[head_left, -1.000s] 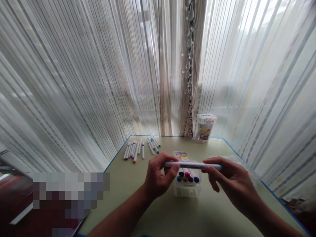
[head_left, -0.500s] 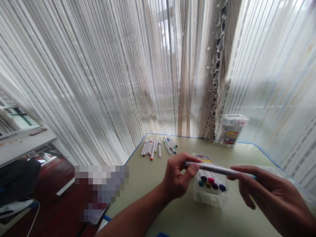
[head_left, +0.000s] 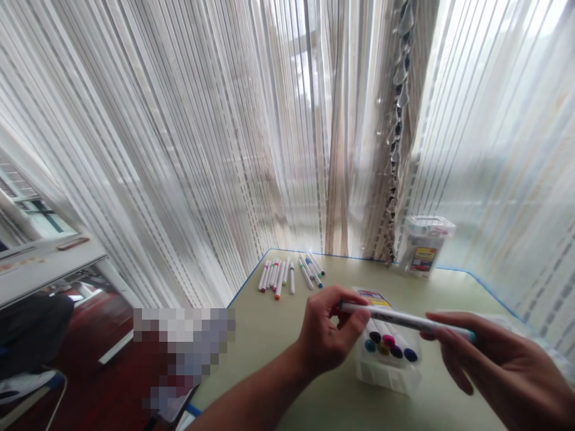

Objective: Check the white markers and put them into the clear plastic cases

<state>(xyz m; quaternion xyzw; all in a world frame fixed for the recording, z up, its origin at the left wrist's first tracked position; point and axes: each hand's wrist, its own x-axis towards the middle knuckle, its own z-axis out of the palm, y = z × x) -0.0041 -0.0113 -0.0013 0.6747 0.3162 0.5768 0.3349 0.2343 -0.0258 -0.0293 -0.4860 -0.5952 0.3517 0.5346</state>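
Both hands hold one white marker [head_left: 404,318] lying nearly level in the air, its teal end at the right. My left hand [head_left: 330,329] pinches the left end between thumb and fingers. Near the teal end, my right hand [head_left: 489,353] grips it between thumb and fingers. Below and behind the marker stands an open clear plastic box [head_left: 389,377] on the table. Several markers with coloured ends [head_left: 389,340] lie stacked in it, showing black, pink, teal, yellow and purple. Part of the box is hidden by the held marker and my left hand.
On the green table [head_left: 251,335], loose white markers [head_left: 278,278] lie in two groups at the far left. A lidded clear container [head_left: 424,248] stands at the back right. Striped string curtains [head_left: 179,120] hang behind the table. A white desk [head_left: 49,263] is at the left.
The whole view has shifted slightly, so the table things appear a little lower. Both hands keep hold of the marker, which has hardly moved relative to the box.
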